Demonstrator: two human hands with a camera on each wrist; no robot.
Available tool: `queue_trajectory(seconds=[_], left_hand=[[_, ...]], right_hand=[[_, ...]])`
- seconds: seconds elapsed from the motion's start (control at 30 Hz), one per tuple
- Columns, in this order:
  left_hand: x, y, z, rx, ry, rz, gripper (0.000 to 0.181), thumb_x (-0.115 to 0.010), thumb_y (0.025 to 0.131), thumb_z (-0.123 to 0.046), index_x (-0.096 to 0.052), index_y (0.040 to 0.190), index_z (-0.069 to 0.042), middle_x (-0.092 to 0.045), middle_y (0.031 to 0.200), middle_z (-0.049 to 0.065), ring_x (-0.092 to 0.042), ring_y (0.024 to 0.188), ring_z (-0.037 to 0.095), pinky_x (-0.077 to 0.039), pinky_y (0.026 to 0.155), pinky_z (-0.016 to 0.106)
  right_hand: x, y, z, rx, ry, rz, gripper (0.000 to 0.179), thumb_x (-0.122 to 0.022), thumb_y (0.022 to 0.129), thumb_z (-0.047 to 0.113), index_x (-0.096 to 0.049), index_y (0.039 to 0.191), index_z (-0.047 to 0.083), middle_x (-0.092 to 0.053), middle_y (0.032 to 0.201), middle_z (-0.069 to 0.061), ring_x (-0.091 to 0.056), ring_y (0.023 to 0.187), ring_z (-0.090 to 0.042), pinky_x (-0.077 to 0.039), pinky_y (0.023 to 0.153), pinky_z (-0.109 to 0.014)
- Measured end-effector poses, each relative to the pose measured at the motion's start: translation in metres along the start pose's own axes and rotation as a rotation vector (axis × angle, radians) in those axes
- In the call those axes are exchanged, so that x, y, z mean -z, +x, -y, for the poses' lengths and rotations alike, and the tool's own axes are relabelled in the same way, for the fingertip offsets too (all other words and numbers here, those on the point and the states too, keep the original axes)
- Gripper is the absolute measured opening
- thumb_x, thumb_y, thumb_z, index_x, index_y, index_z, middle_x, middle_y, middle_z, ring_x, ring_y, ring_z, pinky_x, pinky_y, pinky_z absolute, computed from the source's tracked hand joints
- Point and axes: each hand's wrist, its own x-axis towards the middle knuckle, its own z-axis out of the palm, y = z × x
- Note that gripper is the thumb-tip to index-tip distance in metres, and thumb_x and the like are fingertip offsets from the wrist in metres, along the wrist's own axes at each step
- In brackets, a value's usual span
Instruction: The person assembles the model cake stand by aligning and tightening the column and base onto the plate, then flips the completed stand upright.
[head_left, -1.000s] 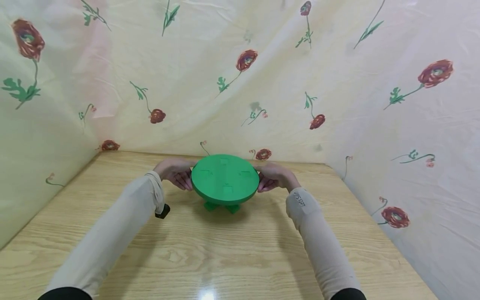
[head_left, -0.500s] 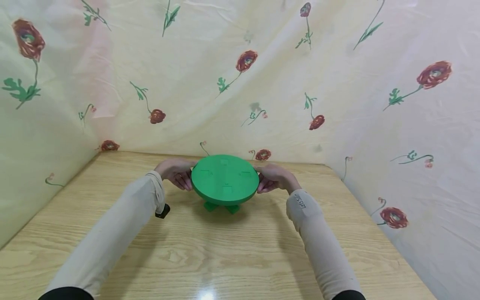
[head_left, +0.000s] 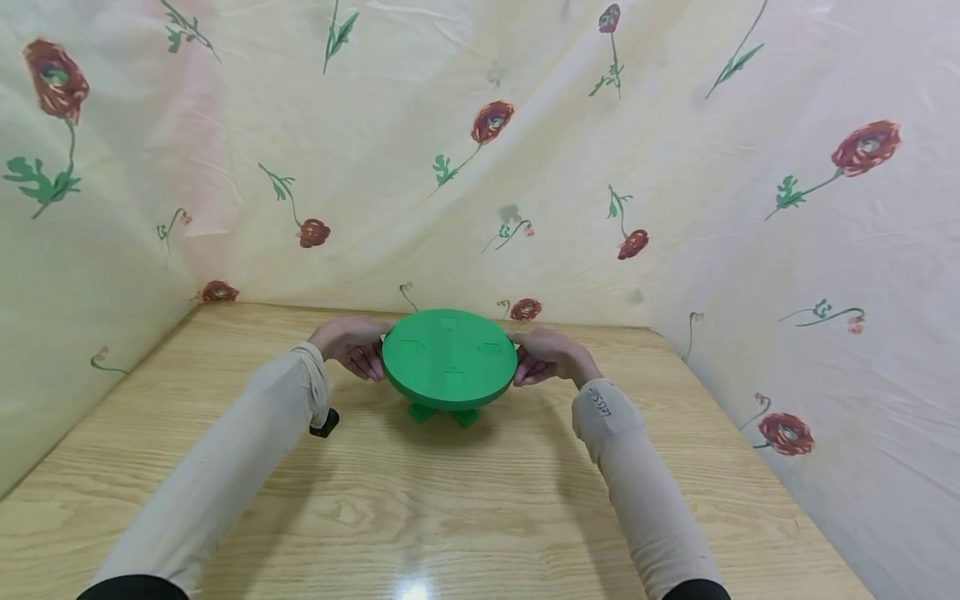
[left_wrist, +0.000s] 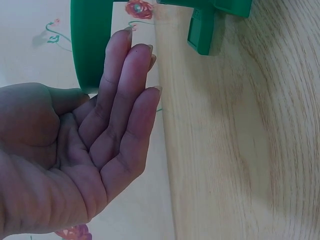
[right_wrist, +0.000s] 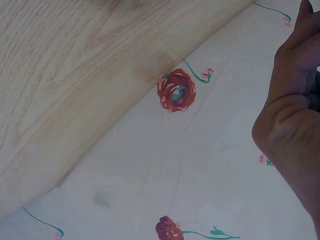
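A small green round stool [head_left: 450, 358] stands at the back of the table, its flat top showing faint rectangular marks. Green feet [head_left: 465, 417] poke out below the top's near edge. My left hand [head_left: 356, 346] holds the rim from the left. In the left wrist view, that hand's thumb [left_wrist: 70, 100] is at the rim and its fingers reach along the underside, apart from a leg [left_wrist: 201, 35]. My right hand [head_left: 551, 354] grips the opposite rim. The right wrist view catches only part of that hand, at its right edge, with a sliver of green behind it.
The wooden table [head_left: 420, 517] ends in a back edge just behind the stool. Flower-printed cloth [head_left: 360, 150] hangs behind and along both sides. A small black piece [head_left: 325, 422] sits below the left wrist.
Both hands and the stool keep the same place. The head view has shifted only very slightly.
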Motion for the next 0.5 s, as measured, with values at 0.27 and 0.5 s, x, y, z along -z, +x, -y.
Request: queue_trajectory(seconds=[0.27,0.5], left_hand=[[-0.002,-0.002,0.003,-0.029,-0.005,-0.019,0.068,-0.029,0.111,-0.053,-0.066,0.092,0.001,-0.07,0.074,0.008,-0.07,0.068,0.018,-0.059,0.084,0.041],[-0.008,-0.006,0.021,-0.125,0.003,-0.1,0.088,-0.014,0.109,-0.061,-0.068,0.103,0.009,-0.074,0.077,0.014,-0.075,0.078,0.03,-0.06,0.08,0.044]], right_hand=[[0.0,-0.001,-0.002,-0.012,0.039,0.015,0.059,-0.041,0.111,0.046,-0.067,0.088,-0.001,-0.069,0.066,-0.006,-0.067,0.057,-0.013,-0.057,0.059,-0.025],[0.002,-0.005,-0.026,0.013,0.119,0.062,0.065,-0.03,0.113,0.05,-0.067,0.092,0.0,-0.071,0.073,-0.007,-0.069,0.066,-0.015,-0.06,0.069,-0.032]])
